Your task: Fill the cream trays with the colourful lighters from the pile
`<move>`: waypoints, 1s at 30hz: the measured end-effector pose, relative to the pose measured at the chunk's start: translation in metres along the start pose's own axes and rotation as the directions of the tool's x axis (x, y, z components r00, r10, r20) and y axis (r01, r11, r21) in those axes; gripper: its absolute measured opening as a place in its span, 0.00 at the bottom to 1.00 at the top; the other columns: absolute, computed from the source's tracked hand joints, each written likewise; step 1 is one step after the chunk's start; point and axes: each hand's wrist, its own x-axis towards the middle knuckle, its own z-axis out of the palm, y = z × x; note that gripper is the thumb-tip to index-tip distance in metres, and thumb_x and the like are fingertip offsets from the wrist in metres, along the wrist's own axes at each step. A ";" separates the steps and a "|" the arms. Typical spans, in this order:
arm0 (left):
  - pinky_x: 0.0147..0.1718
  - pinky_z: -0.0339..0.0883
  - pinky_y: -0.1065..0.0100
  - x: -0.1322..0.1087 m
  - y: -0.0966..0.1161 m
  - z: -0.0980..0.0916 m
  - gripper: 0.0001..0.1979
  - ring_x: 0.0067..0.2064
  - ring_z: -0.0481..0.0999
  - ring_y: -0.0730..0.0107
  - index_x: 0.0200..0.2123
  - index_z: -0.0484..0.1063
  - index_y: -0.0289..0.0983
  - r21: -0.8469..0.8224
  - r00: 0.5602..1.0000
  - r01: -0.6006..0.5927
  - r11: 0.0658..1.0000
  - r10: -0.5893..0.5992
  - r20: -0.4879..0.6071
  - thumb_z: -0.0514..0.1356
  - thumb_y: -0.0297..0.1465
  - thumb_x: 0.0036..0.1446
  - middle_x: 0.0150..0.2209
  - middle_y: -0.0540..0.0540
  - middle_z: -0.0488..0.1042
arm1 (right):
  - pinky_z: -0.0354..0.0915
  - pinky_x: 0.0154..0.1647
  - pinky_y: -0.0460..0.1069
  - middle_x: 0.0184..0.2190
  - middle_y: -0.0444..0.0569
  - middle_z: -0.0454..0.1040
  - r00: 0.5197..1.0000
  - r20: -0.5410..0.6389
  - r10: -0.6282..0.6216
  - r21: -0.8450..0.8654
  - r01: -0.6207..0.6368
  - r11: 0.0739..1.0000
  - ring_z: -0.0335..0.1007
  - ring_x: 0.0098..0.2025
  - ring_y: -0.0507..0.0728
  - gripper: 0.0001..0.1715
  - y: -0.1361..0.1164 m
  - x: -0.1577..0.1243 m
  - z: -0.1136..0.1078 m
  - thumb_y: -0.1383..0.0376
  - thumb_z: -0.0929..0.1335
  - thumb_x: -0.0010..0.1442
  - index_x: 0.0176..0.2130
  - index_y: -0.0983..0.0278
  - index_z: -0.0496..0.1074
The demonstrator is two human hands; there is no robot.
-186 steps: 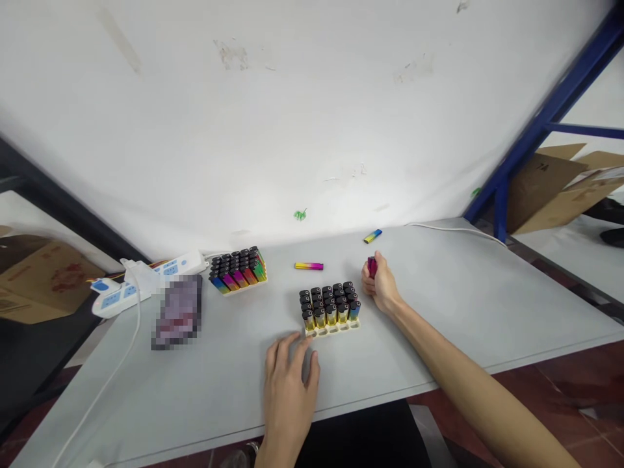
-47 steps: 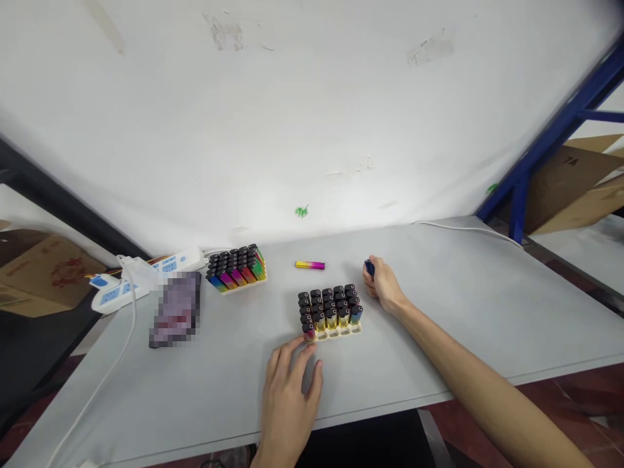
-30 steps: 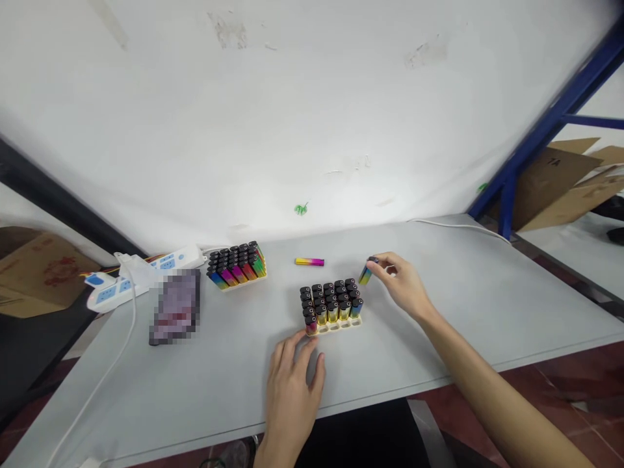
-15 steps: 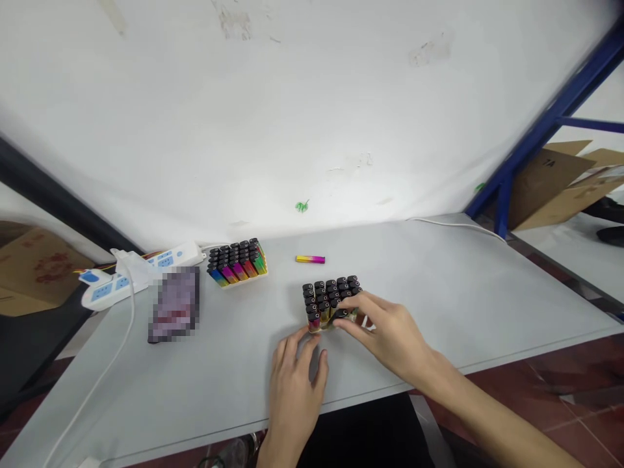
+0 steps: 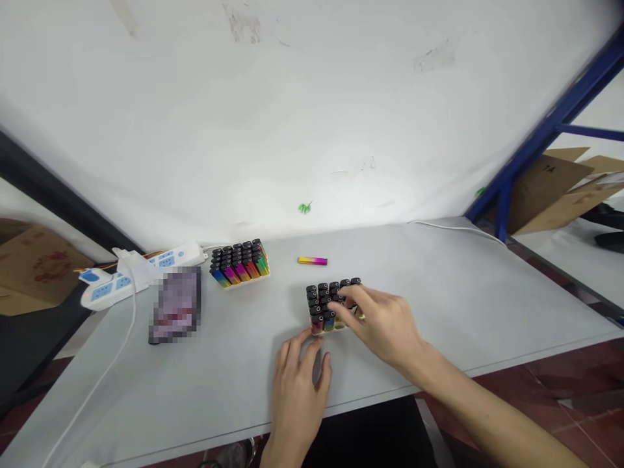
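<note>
A light-coloured tray [image 5: 336, 329] holds several upright lighters [image 5: 316, 320] with black tops and coloured bodies, in rows. A few empty slots show at its front, right of a blue lighter [image 5: 329, 320]. My left hand [image 5: 298, 380] rests on the table, fingers apart, its fingertips at the tray's front left corner. Over the tray's right part is my right hand [image 5: 377, 318], with thumb and forefinger apart above the black tops; no lifted lighter shows between them. It hides the tray's right side.
A second tray of lighters [image 5: 240, 263] stands at the back left. One yellow and purple lighter [image 5: 312, 261] lies behind the nearer tray. To the left are a power strip [image 5: 146, 273] with a white cable and a blurred-out dark item [image 5: 175, 305]. A wall [image 5: 312, 130] closes the back.
A blue lighter now stands in the second column's front slot, where my right hand held a lighter before. The right hand's fingers have parted and moved slightly up. My left hand stays at the tray.
</note>
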 end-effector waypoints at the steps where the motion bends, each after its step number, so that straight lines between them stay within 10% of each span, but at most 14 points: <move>1: 0.47 0.71 0.53 0.000 0.000 0.000 0.11 0.51 0.72 0.56 0.49 0.72 0.41 -0.001 1.000 -0.002 1.000 0.002 -0.003 0.57 0.29 0.63 0.52 0.42 0.72 | 0.52 0.25 0.48 0.27 0.49 0.78 0.999 -0.024 0.033 -0.012 -0.033 0.999 0.71 0.25 0.54 0.20 0.004 0.009 -0.003 0.49 0.64 0.66 0.38 0.60 0.75; 5: 0.47 0.71 0.52 0.001 0.000 0.001 0.11 0.51 0.72 0.55 0.48 0.72 0.41 -0.002 1.000 0.001 1.000 -0.001 -0.009 0.57 0.29 0.64 0.51 0.41 0.72 | 0.53 0.27 0.48 0.30 0.49 0.79 0.993 -0.004 0.120 -0.035 -0.121 0.992 0.70 0.27 0.55 0.17 0.029 0.058 -0.004 0.52 0.62 0.67 0.39 0.59 0.75; 13: 0.46 0.72 0.54 0.002 0.003 -0.001 0.09 0.49 0.74 0.56 0.46 0.73 0.40 0.028 0.999 0.006 1.000 -0.005 -0.040 0.57 0.29 0.63 0.49 0.42 0.74 | 0.64 0.39 0.51 0.38 0.52 0.80 0.886 0.460 0.060 0.172 -0.155 0.973 0.74 0.39 0.59 0.15 0.091 0.129 0.059 0.55 0.69 0.61 0.43 0.61 0.77; 19: 0.46 0.72 0.54 0.002 0.004 -0.001 0.09 0.49 0.74 0.57 0.46 0.73 0.39 0.028 1.000 0.007 1.000 -0.006 -0.025 0.57 0.29 0.63 0.49 0.42 0.74 | 0.64 0.45 0.53 0.39 0.53 0.76 0.928 0.366 -0.060 0.143 0.008 0.990 0.70 0.42 0.60 0.17 0.100 0.123 0.088 0.56 0.73 0.56 0.43 0.62 0.77; 23: 0.46 0.72 0.54 0.002 0.003 -0.001 0.09 0.50 0.73 0.57 0.46 0.73 0.40 0.024 1.000 0.010 1.000 -0.010 -0.021 0.57 0.29 0.63 0.50 0.42 0.73 | 0.65 0.44 0.51 0.41 0.53 0.75 0.946 0.324 0.025 0.233 -0.105 0.967 0.71 0.41 0.58 0.14 0.104 0.108 0.081 0.58 0.72 0.55 0.39 0.64 0.74; 30: 0.45 0.72 0.53 0.002 0.001 0.001 0.09 0.49 0.74 0.56 0.46 0.73 0.40 0.038 0.999 -0.007 0.999 0.009 -0.033 0.57 0.29 0.63 0.50 0.41 0.73 | 0.66 0.41 0.51 0.36 0.50 0.78 0.932 0.178 0.316 0.745 -0.337 0.576 0.74 0.39 0.56 0.17 0.112 0.071 0.051 0.51 0.68 0.60 0.37 0.62 0.67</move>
